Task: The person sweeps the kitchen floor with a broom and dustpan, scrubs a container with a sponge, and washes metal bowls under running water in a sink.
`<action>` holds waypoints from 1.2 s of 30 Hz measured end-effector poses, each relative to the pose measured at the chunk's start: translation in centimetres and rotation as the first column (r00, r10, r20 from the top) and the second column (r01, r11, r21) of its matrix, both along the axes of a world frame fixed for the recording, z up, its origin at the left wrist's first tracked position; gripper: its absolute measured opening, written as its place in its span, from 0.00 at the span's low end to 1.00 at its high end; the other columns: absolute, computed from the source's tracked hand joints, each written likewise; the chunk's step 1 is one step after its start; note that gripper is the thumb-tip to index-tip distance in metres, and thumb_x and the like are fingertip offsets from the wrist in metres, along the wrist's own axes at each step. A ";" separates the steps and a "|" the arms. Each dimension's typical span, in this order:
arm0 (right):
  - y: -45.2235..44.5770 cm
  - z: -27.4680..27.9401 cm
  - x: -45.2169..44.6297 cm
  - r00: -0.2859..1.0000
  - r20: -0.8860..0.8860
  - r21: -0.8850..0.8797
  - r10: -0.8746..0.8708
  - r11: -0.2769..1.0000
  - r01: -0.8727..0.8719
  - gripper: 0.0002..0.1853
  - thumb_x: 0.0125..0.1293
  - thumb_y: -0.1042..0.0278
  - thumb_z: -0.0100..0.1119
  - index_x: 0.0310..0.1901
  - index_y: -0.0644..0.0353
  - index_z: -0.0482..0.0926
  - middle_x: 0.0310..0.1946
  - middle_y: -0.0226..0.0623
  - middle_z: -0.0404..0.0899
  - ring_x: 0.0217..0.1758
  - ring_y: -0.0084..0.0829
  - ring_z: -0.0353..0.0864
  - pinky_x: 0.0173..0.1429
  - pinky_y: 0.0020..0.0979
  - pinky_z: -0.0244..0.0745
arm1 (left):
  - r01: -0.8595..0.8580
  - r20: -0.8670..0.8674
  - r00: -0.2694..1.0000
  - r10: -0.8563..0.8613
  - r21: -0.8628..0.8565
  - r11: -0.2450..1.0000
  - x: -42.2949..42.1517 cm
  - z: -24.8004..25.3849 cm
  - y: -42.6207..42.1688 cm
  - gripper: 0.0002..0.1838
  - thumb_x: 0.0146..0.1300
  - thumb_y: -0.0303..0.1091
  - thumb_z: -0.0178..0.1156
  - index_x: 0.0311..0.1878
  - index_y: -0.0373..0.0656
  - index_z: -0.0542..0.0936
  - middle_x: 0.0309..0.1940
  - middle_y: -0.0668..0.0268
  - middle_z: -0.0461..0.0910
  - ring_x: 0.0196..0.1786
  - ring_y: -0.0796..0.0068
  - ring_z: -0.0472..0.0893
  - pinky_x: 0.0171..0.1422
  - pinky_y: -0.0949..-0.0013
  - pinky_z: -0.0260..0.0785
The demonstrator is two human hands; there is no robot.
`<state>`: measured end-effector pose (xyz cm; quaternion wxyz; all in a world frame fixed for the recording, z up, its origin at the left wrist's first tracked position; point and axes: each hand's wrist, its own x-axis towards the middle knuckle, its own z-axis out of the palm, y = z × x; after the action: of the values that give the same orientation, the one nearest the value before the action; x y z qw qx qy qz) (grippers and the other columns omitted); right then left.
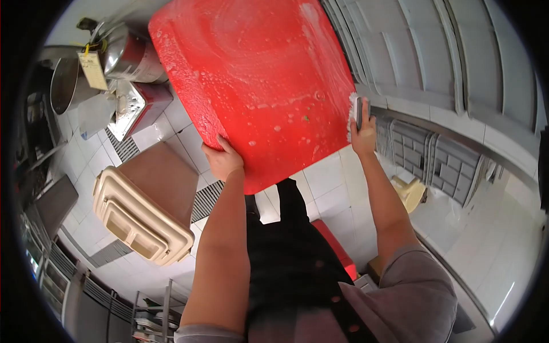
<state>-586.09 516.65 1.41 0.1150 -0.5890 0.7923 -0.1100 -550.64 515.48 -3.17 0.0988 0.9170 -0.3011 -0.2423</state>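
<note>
A large red plastic board or lid (pixel 246 74), wet and streaked with suds, is tilted up in front of me. My left hand (pixel 224 160) grips its lower left edge, thumb lying on the soapy face. At the right edge, my right hand (pixel 365 134) is wrapped round a scrub brush (pixel 358 111) with a grey back and white bristles. Those bristles press against the board's side. Small bits of green and white foam cling to the red surface. What the far end of the board rests on is out of view.
A beige lidded bin (pixel 143 211) stands on the tiled floor to my left. Behind it are a metal box grater-like unit (pixel 128 108) and a steel pot (pixel 123 54). Grey crates (pixel 423 51) line the right, above a ledge with a yellow stool-like item (pixel 409 193).
</note>
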 end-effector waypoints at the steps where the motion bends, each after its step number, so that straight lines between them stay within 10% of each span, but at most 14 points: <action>1: 0.1 -0.6 0.7 1.000 0.009 -0.111 0.019 0.994 -0.018 0.40 0.62 0.63 0.58 0.74 0.40 0.50 0.48 0.56 0.73 0.40 0.57 0.76 0.44 0.47 0.75 | -0.002 0.004 1.000 0.002 0.010 1.000 0.0 0.0 0.0 0.32 0.67 0.62 0.43 0.59 0.43 0.64 0.51 0.50 0.77 0.47 0.44 0.78 0.47 0.47 0.71; 3: -1.3 -3.3 4.2 0.999 -0.027 -0.310 0.018 0.951 -0.026 0.41 0.60 0.63 0.59 0.74 0.43 0.52 0.54 0.53 0.74 0.40 0.54 0.77 0.44 0.47 0.75 | -0.007 0.016 1.000 0.007 0.022 1.000 -0.3 0.1 0.0 0.32 0.66 0.63 0.42 0.59 0.43 0.65 0.50 0.51 0.78 0.47 0.44 0.79 0.47 0.47 0.71; 10: -2.0 0.6 27.1 0.943 0.286 0.140 0.171 0.966 -0.217 0.35 0.61 0.63 0.54 0.70 0.31 0.58 0.45 0.56 0.67 0.42 0.52 0.77 0.41 0.49 0.78 | 0.046 0.069 0.997 -0.044 -0.025 0.999 -0.1 -0.8 0.8 0.36 0.64 0.67 0.41 0.57 0.43 0.66 0.42 0.46 0.80 0.43 0.41 0.80 0.45 0.42 0.69; 14: 3.3 1.0 18.3 0.961 0.209 0.174 0.184 0.959 -0.221 0.36 0.59 0.64 0.56 0.70 0.28 0.59 0.46 0.53 0.68 0.37 0.50 0.79 0.39 0.47 0.79 | 0.025 0.068 0.997 -0.022 -0.049 0.998 -0.4 -0.4 0.4 0.36 0.63 0.69 0.42 0.56 0.43 0.67 0.38 0.46 0.82 0.41 0.40 0.80 0.45 0.43 0.69; 18: 4.0 -1.7 1.7 0.996 -0.075 -0.156 -0.043 0.987 0.031 0.38 0.59 0.61 0.58 0.72 0.35 0.55 0.43 0.54 0.71 0.35 0.53 0.78 0.41 0.45 0.78 | 0.030 0.098 0.995 -0.024 -0.064 0.997 -0.5 -0.4 0.8 0.37 0.63 0.69 0.42 0.56 0.43 0.67 0.38 0.46 0.82 0.41 0.41 0.80 0.45 0.44 0.70; 19: 3.9 -0.7 0.0 0.976 -0.116 0.032 -0.184 0.982 0.189 0.39 0.60 0.60 0.58 0.72 0.35 0.55 0.43 0.55 0.70 0.35 0.53 0.78 0.40 0.46 0.77 | 0.027 0.106 0.994 -0.022 -0.055 0.998 -0.6 -0.1 0.7 0.37 0.63 0.69 0.42 0.56 0.42 0.67 0.38 0.46 0.82 0.41 0.42 0.80 0.45 0.44 0.70; 30: 10.6 -0.4 18.8 0.955 0.233 0.014 0.183 0.981 -0.191 0.41 0.57 0.63 0.59 0.73 0.38 0.55 0.45 0.61 0.65 0.35 0.59 0.76 0.39 0.51 0.75 | 0.059 0.050 0.997 -0.055 -0.094 0.994 -0.5 0.5 0.8 0.36 0.65 0.67 0.42 0.54 0.38 0.66 0.40 0.45 0.81 0.45 0.42 0.80 0.49 0.46 0.70; 33: 5.6 -2.9 9.0 0.998 0.053 -0.191 -0.023 0.981 0.032 0.38 0.61 0.58 0.57 0.73 0.44 0.54 0.45 0.61 0.69 0.38 0.57 0.78 0.41 0.50 0.76 | 0.064 0.030 0.998 -0.061 -0.082 0.995 -0.7 0.7 1.1 0.35 0.66 0.65 0.42 0.53 0.37 0.66 0.40 0.44 0.81 0.45 0.42 0.80 0.50 0.47 0.70; 36: 0.4 -0.4 1.3 0.954 -0.032 0.060 -0.298 0.952 0.299 0.38 0.64 0.56 0.55 0.74 0.38 0.50 0.47 0.60 0.71 0.43 0.57 0.79 0.49 0.48 0.75 | 0.069 0.056 0.996 -0.065 -0.073 0.995 -0.4 0.3 0.9 0.35 0.66 0.65 0.42 0.52 0.36 0.66 0.40 0.44 0.81 0.44 0.42 0.80 0.49 0.47 0.71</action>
<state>-584.80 517.02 1.00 0.1070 -0.4597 0.8766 -0.0940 -551.01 516.39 -2.90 0.1170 0.9082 -0.3432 -0.2091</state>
